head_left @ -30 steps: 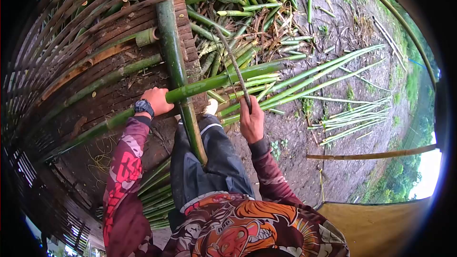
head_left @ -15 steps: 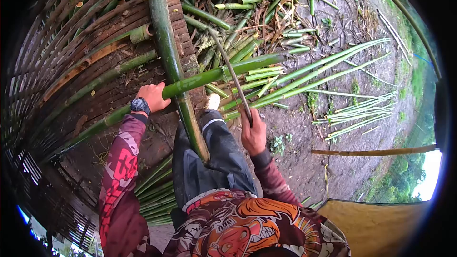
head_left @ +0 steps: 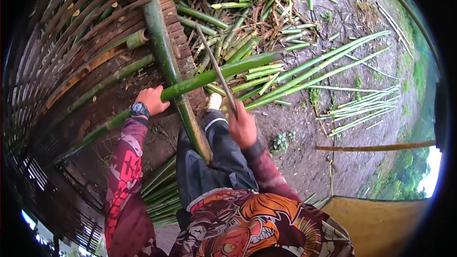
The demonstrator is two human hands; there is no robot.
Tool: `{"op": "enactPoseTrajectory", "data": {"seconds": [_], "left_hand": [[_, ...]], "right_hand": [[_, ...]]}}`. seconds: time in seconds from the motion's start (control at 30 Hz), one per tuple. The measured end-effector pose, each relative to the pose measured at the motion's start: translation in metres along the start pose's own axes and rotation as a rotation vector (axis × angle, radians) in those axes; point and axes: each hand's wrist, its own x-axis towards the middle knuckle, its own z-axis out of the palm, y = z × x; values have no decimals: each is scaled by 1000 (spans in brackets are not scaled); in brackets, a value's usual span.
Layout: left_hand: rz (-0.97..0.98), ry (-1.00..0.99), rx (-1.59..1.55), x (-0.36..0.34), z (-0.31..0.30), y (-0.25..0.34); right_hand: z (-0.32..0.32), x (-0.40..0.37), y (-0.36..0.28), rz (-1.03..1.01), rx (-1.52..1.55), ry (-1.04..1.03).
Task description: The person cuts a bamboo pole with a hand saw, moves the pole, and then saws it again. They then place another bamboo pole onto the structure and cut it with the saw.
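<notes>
Bamboo stalk (head_left: 209, 81): green, glossy, unsplit, with faint pale marks near the left hand; it lies across the top of the support pole (head_left: 164, 50), reaching out to both sides of it. Left forearm extends forward on the left of the support pole, a dark watch (head_left: 140, 109) at the wrist; left hand (head_left: 152, 101) is back-up over the stalk, close beside the pole. Its fingers are curled around the stalk, nearly closed by its thickness. Right arm is bent, right hand (head_left: 243, 126) raised to the right of the support pole, knuckles forward. Its fingers are closed in a fist on the near end of a long, slender tool (head_left: 214, 62), which slants across the stalk; contact between them cannot be told. Cut bamboo pieces (head_left: 243, 33) are heaped right of the pole's far part; thin strips (head_left: 366, 107) lie on the ground well to its right.
</notes>
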Motion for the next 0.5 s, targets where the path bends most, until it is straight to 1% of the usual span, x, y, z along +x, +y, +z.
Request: {"op": "enactPoseTrajectory", "data": {"seconds": [0.03, 0.1, 0.17, 0.2, 0.27, 0.3, 0.33, 0.37, 0.43, 0.5], "left_hand": [[-17, 21, 16, 2, -2, 0], [-16, -11, 14, 6, -5, 2], [-28, -24, 4, 2, -7, 3], [-24, -28, 8, 3, -5, 1], [-45, -37, 17, -2, -2, 1], [-58, -25, 31, 0, -4, 1], [-19, -37, 24, 1, -12, 2], [-25, -47, 25, -1, -9, 1], [-32, 11, 1, 1, 0, 1], [-38, 25, 12, 3, 0, 1]], "right_hand": [[-14, -27, -4, 24, -9, 28], [-40, -65, -15, 47, -24, 47], [-52, -83, -20, 122, -8, -18], [-44, -71, -21, 120, -3, 28], [-9, -11, -7, 180, 18, -27], [2, 22, -13, 82, 54, 23], [11, 46, -19, -12, 96, 78], [15, 51, -16, -54, 116, 120], [4, 30, -5, -2, 103, 63], [-21, -25, -6, 25, 94, 78]]}}
